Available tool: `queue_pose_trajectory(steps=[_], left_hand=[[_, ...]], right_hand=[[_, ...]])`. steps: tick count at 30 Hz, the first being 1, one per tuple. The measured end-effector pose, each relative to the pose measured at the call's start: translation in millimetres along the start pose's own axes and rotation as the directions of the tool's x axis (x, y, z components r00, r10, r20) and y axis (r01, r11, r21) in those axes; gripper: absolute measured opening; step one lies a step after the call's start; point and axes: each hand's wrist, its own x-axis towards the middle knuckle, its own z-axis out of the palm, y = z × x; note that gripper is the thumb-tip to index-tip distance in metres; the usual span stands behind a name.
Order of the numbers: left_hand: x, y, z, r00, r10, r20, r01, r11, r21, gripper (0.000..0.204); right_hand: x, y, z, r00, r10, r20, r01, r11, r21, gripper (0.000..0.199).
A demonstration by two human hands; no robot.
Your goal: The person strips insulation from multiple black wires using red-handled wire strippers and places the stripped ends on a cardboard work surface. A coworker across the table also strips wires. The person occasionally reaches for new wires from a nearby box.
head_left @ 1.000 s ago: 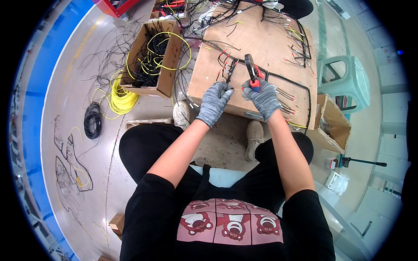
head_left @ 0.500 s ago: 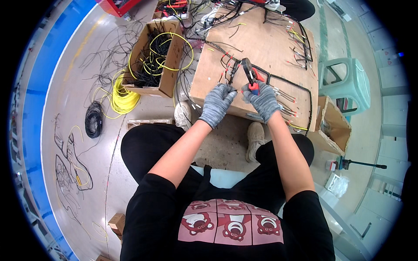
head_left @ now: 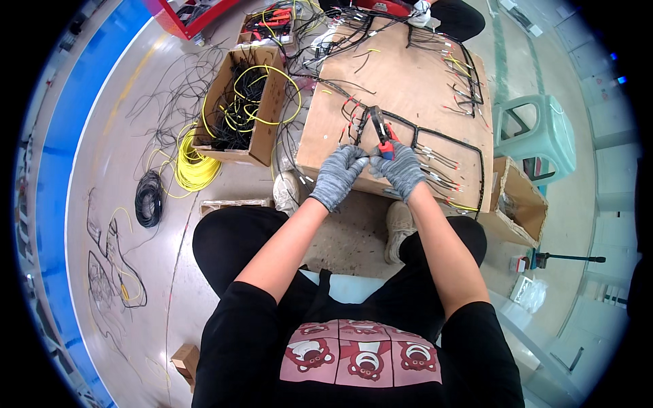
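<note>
My left hand [head_left: 338,177], in a grey knit glove, is closed in a pinch at the near edge of the wooden board [head_left: 401,75]. It grips a thin wire of the black cable harness [head_left: 394,117]; the fingers hide its end. Close beside it, my gloved right hand [head_left: 401,171] is closed around crimping pliers [head_left: 381,130] with a black head and red and blue handles. The plier head points away from me above the harness, and the fingertips of both hands almost meet. Several red-tipped wires [head_left: 352,112] branch off just beyond my left hand.
Left of the board stands a cardboard box [head_left: 269,129] of black and yellow wire. Yellow [head_left: 194,163] and black [head_left: 147,197] coils lie on the floor. A green stool [head_left: 544,136] and another carton [head_left: 520,204] are at the right. Another person's gloved hand [head_left: 421,13] is at the far edge.
My hands have drawn closer together, and the red tip between them no longer shows. The pliers have tipped slightly left. The whole view has shifted slightly.
</note>
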Motion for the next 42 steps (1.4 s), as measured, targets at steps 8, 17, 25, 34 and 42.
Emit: queue_pose_trajectory(steps=[8, 17, 25, 34, 42], left_hand=[[-0.4, 6.9, -1.8, 0.998, 0.013, -0.065, -0.004, 0.991, 0.137, 0.015], [7.5, -2.0, -4.8, 0.985, -0.11, -0.136, 0.098, 0.991, -0.089, 0.015], [11.0, -2.7, -3.8, 0.977, -0.129, -0.167, 0.11, 0.987, -0.12, 0.015], [11.3, 0.0, -1.0, 0.982, -0.124, -0.144, 0.124, 0.992, -0.01, 0.014], [9.4, 4.1, -1.8, 0.988, -0.053, -0.146, 0.063, 0.996, 0.063, 0.017]], right_hand=[[2.1, 14.3, -3.8, 0.972, -0.148, -0.183, 0.052, 0.894, -0.446, 0.024], [15.6, 37.8, -8.5, 0.878, -0.399, -0.263, 0.328, 0.904, -0.275, 0.06], [-0.7, 19.3, -17.1, 0.985, 0.03, 0.172, -0.042, 0.997, 0.068, 0.039], [-25.3, 40.9, -4.1, 0.951, 0.179, 0.254, -0.206, 0.975, 0.087, 0.028], [-27.2, 29.1, -3.2, 0.938, 0.216, 0.271, -0.23, 0.973, 0.022, 0.03]])
